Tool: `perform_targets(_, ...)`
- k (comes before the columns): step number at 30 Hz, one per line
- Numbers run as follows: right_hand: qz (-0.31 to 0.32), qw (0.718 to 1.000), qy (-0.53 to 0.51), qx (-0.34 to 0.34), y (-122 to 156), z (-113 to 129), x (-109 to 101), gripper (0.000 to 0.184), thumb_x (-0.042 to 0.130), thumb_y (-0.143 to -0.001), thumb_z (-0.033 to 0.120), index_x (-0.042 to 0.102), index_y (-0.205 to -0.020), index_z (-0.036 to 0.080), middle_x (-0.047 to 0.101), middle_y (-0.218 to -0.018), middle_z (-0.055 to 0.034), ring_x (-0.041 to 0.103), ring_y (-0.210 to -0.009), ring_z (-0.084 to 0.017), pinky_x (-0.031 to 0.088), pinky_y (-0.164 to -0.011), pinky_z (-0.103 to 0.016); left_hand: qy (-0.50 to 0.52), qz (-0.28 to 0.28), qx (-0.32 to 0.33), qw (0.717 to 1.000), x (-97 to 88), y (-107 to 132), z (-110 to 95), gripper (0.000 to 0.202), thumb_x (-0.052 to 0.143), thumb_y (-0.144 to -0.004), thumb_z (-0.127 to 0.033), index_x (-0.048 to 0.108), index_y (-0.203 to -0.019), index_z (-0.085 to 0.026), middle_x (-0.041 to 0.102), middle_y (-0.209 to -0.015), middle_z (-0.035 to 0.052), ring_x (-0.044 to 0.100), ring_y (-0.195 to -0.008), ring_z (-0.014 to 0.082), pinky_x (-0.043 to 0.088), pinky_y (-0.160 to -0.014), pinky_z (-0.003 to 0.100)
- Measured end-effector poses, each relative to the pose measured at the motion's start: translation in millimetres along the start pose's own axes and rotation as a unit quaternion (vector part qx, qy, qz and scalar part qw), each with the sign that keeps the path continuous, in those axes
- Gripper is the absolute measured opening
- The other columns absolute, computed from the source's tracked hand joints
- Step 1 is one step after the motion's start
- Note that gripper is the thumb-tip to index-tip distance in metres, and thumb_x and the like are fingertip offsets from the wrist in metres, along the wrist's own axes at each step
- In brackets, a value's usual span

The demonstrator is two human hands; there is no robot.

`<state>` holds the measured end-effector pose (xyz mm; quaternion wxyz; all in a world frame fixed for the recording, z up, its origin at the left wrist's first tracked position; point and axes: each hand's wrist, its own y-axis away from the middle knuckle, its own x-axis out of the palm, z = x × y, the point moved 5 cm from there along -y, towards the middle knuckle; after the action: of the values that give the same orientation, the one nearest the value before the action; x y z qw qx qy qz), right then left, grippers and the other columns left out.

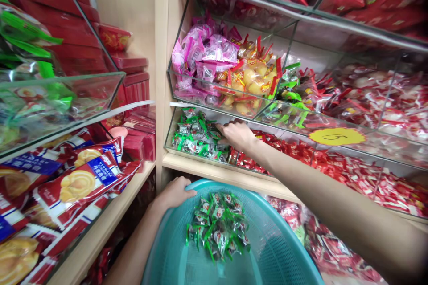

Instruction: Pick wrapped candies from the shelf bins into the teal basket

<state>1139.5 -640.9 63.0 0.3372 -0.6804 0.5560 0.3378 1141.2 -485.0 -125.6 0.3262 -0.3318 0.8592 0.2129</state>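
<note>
My left hand (176, 192) is closed on the near-left rim of a teal plastic basket (284, 213), thumb over the edge. Inside the basket lies a pile of small green-wrapped candies (219, 225) in clear-fronted packets. My right hand (238, 136) reaches into a clear shelf bin, fingers curled around some of the same green-wrapped candies (192, 136) there. Its fingertips are partly hidden among the wrappers. Red-wrapped candies (290, 149) fill the bin just right of this hand.
Above is a clear bin of pink packets (200, 53) and yellow packets (254, 75). A yellow tag (337, 136) hangs at the right. Left shelves hold large red-and-blue pastry packs (80, 182) and red boxes (135, 84). A wooden post (161, 67) stands between the shelf units.
</note>
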Motion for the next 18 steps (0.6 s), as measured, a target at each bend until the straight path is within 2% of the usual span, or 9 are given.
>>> perform_targets(3,0.001,1.0,-0.015,0.007,-2,-6,-4,0.042,0.054,-0.082,0.043,0.05,-0.114,0.016,0.068,-0.092,-0.0175,0.064,-0.089,-0.03,0.048,-0.067,-0.033,-0.003,0.002,-0.007,1.0,0.0,0,1,0.03,0.052,-0.072,-0.044,0.06,-0.067,-0.016,0.06,-0.067,0.0006,0.054,-0.067,0.0174,0.029,-0.053,0.022)
perform_targets(6,0.009,1.0,-0.023,0.01,-2,-8,-9,0.038,0.052,-0.083,0.037,0.051,-0.115,0.016,0.067,-0.095,-0.0174,0.063,-0.091,-0.028,0.048,-0.071,-0.033,-0.008,0.005,-0.005,1.0,-0.4,-1,-1,0.03,0.052,-0.072,-0.044,0.059,-0.066,-0.016,0.059,-0.065,0.0001,0.053,-0.066,0.0171,0.028,-0.052,0.022)
perform_targets(9,0.084,0.996,-0.02,0.008,-2,-4,-8,0.043,0.064,-0.074,0.033,0.055,-0.112,0.014,0.067,-0.1,-0.0175,0.061,-0.097,-0.03,0.048,-0.076,-0.036,-0.011,0.003,0.004,1.0,-1.0,0,-3,0.029,0.051,-0.072,-0.043,0.057,-0.064,-0.016,0.058,-0.064,-0.0003,0.053,-0.066,0.0167,0.028,-0.052,0.022)
perform_targets(12,0.157,0.987,-0.015,0.01,-3,4,-4,0.043,0.071,-0.065,0.018,0.06,-0.106,0.014,0.066,-0.103,-0.0161,0.058,-0.102,-0.031,0.043,-0.086,-0.046,-0.011,0.001,0.003,1.0,-0.7,0,-3,0.03,0.051,-0.072,-0.043,0.056,-0.063,-0.016,0.056,-0.062,-0.0011,0.053,-0.065,0.0162,0.028,-0.052,0.022)
perform_targets(15,0.134,0.99,-0.027,0.014,-8,7,-5,0.031,0.061,-0.072,0.01,0.062,-0.103,0.013,0.066,-0.104,-0.016,0.059,-0.101,-0.029,0.04,-0.09,-0.046,-0.011,0.0,-0.001,1.0,0.0,1,0,0.031,0.05,-0.072,-0.045,0.055,-0.063,-0.016,0.055,-0.061,-0.002,0.052,-0.063,0.0157,0.028,-0.051,0.022)
perform_targets(18,0.104,0.994,-0.041,0.019,-14,2,-4,0.029,0.056,-0.077,0.017,0.062,-0.105,0.014,0.064,-0.107,-0.0175,0.059,-0.102,-0.029,0.047,-0.082,-0.037,-0.012,-0.005,0.0,1.0,0.7,0,2,0.031,0.05,-0.072,-0.045,0.056,-0.063,-0.016,0.056,-0.063,-0.0018,0.052,-0.064,0.0156,0.028,-0.051,0.021)
